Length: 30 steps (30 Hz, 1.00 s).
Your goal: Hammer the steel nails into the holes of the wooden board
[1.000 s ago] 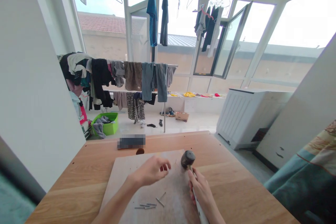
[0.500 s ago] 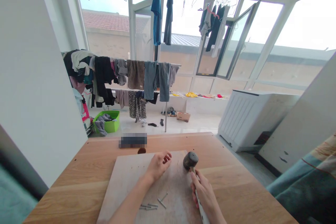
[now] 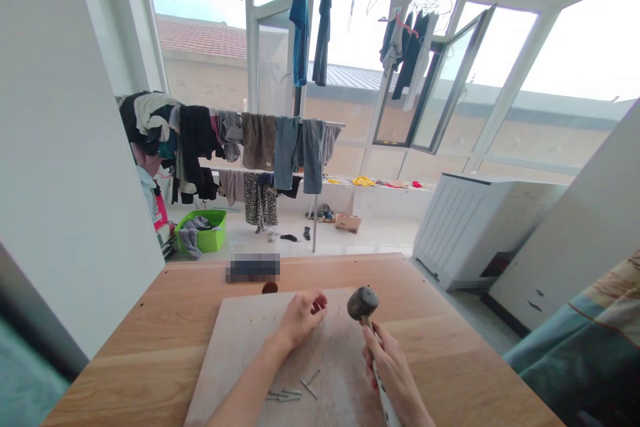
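My right hand is wrapped round the handle of a mallet with a dark, blunt head. The mallet head is raised over the right edge of a pale wooden board. My left hand rests at the board's far middle, its fingers loosely curled with a gap inside and nothing visible in them. Just right of those fingers, a thin nail seems to stand upright in the board. Several loose nails lie on the near part, beside two crossed nails.
The board lies on a wooden table. A blurred dark object and a small round brown thing sit behind it. Beyond are a laundry rack, a green tub and a white cabinet-like unit. Curtain cloth hangs at right.
The mallet head has shifted very slightly left and up in my right hand. My left hand stays in almost the same place.
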### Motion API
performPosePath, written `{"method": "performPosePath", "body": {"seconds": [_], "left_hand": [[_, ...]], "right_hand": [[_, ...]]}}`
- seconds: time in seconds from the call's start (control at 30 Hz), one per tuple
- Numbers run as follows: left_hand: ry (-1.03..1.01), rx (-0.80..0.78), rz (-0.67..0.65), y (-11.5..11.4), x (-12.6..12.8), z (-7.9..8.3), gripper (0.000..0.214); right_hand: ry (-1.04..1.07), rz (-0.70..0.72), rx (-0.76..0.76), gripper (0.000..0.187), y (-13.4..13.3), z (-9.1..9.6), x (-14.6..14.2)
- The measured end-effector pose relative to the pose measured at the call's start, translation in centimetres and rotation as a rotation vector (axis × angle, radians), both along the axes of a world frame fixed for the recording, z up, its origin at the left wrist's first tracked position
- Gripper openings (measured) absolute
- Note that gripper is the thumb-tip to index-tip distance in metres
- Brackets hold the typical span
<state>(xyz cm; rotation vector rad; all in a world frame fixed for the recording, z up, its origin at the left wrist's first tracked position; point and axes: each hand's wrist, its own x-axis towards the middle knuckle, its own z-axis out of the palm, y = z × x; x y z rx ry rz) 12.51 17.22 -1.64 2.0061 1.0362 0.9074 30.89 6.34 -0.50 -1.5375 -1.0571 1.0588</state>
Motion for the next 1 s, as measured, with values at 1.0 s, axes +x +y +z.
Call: {"method": "performPosePath", "body": {"seconds": [1.0], "left_hand": [[-0.099,0.010,-0.026,0.4,0.4,-0.9,0.032]], "right_hand": [[-0.165,0.159,0.030,0.044,1.0,2.2,-3.8]]}}
